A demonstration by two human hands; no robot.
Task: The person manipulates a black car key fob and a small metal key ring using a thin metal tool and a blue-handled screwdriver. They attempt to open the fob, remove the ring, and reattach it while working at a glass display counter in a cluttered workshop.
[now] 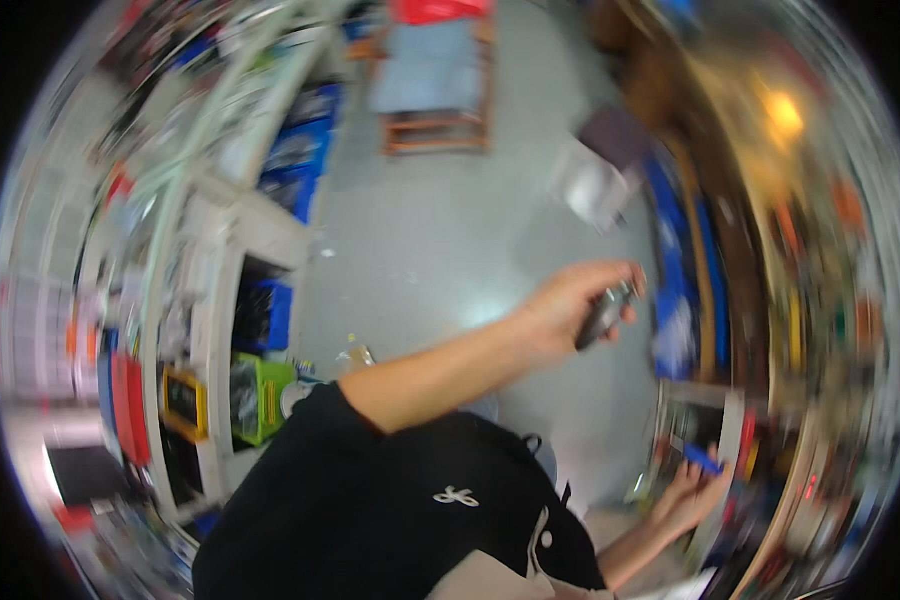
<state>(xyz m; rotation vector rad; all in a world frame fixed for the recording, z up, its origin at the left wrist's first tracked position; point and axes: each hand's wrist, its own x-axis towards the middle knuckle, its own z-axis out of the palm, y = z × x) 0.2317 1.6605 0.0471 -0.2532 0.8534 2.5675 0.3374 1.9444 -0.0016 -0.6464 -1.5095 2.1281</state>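
Note:
My left hand [580, 305] reaches across in front of my body, its fingers wrapped round a dark, oblong object [603, 316] with a shiny surface. Blur hides exactly what kind it is. Lower and to the right, my right hand [688, 495] is closed on a slim blue-handled tool [702, 459]. A thin part seems to stick out from the tool's left end, too smeared to name. The two hands are well apart. Below the left hand is the grey floor [400, 260]; the right hand is beside a workbench [795, 430] crowded with things.
At the left, pale shelving [170, 290] holds blue bins [300, 150], a green bin [260, 395] and a yellow-framed case [183, 402]. A wooden chair [435, 135] stands ahead. A white object [590, 185] and blue items [670, 260] line the right side.

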